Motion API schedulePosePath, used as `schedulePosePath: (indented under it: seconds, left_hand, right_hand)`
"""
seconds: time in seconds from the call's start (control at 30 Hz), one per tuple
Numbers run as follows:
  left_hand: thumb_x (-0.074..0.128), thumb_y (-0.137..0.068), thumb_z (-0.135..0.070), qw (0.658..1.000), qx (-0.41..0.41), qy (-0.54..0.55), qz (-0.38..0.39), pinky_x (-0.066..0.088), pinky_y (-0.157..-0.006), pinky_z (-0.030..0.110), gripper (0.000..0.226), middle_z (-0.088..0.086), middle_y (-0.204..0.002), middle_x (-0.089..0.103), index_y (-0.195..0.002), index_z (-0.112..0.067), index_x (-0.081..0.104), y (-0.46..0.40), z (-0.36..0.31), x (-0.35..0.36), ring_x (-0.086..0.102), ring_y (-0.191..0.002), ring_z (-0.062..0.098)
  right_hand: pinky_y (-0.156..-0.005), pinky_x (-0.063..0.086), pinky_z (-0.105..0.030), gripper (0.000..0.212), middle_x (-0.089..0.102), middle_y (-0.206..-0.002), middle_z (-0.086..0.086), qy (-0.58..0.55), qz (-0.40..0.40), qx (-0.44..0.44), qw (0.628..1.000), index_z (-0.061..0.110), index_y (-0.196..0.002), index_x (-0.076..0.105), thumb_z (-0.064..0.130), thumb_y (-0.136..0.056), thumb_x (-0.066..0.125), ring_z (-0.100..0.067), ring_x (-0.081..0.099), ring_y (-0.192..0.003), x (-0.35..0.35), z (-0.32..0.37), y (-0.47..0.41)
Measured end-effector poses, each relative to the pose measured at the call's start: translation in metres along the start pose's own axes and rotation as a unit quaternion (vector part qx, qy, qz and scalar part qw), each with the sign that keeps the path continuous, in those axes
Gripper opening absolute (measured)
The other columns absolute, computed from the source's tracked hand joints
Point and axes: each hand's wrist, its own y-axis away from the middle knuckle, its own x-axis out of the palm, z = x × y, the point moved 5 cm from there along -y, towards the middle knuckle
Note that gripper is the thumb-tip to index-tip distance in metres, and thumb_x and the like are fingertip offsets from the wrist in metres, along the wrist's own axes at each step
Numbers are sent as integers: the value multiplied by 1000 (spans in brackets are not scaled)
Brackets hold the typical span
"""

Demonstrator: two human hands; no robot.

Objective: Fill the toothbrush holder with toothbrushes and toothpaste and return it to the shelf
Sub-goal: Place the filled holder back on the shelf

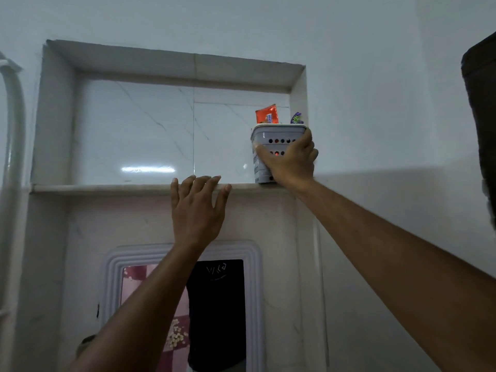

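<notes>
A white perforated toothbrush holder (268, 135) stands at the right end of the marble shelf (107, 188), inside a wall niche. An orange toothpaste tube (266, 114) and a purple toothbrush head (296, 118) stick out of its top. My right hand (291, 159) is wrapped around the holder's front, covering much of it. My left hand (197, 210) is raised with fingers spread, its fingertips at the shelf's front edge, holding nothing.
The niche (134, 130) has glossy marble tiles behind and room to the left of the holder. Below hangs a white-framed mirror (185, 304). A white pipe (12, 116) runs up the left wall. A dark object (481, 116) hangs at the right edge.
</notes>
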Motion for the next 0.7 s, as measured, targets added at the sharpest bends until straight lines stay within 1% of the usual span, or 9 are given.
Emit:
schedulePosePath:
  seconds: [0.1,0.17,0.23,0.37,0.5,0.57,0.63,0.7]
  left_hand:
    - [38,-109,-60,1000,2,-1,6,7,-132,50,52,-7,-142,64,-143,-30,63,-1,-1,-1,42,-148,22]
    - [38,-109,-60,1000,1,-5,8,6,-132,50,53,-6,-142,64,-144,-29,62,0,-1,-1,41,-148,22]
    - [38,-109,-59,1000,5,-7,9,6,-132,50,53,-6,-141,64,-146,-29,60,0,-1,-1,41,-148,23]
    - [38,-109,-59,1000,8,-10,9,7,-131,51,53,-6,-140,64,-147,-29,60,0,-2,-1,41,-148,23]
    - [36,-109,-59,999,11,-17,25,6,-131,51,54,-6,-144,62,-149,-30,57,1,-2,-1,40,-149,23]
    - [34,-109,-60,998,19,-27,44,5,-132,51,55,-5,-148,59,-152,-31,53,-2,0,-1,38,-150,24]
    - [33,-109,-61,997,24,-26,71,5,-132,52,58,-4,-152,57,-155,-30,50,-3,-1,-8,36,-152,25]
    - [31,-108,-62,994,22,-28,104,4,-132,52,61,-3,-159,51,-159,-30,44,-5,-1,-13,30,-156,26]
  right_hand:
    - [-128,30,-53,133,22,-173,-15,47,46,-7,998,12,-172,-5,75,-85,73,-37,25,-158,10,-8,1]
    - [-130,21,-53,132,13,-177,-17,57,74,0,996,10,-172,-15,75,-91,67,-38,17,-163,13,-10,3]
    - [-130,19,-53,132,9,-178,-19,69,87,-4,994,8,-170,-21,77,-94,62,-39,14,-164,14,-11,2]
    - [-132,17,-54,131,5,-177,-20,81,104,-5,991,5,-169,-22,76,-96,60,-41,10,-164,22,-17,6]
    - [-132,21,-56,128,2,-179,-21,105,92,-17,990,4,-170,-21,78,-98,54,-41,13,-164,33,-28,14]
    - [-132,19,-56,128,1,-179,-22,112,100,-16,989,5,-169,-23,81,-98,51,-41,12,-165,33,-31,12]
    - [-134,13,-56,128,-4,-179,-22,117,122,-13,985,8,-169,-26,84,-97,48,-41,6,-166,26,-27,16]
    - [-133,12,-56,126,-2,-178,-22,117,121,-26,985,9,-171,-20,85,-96,48,-42,6,-165,21,-28,26]
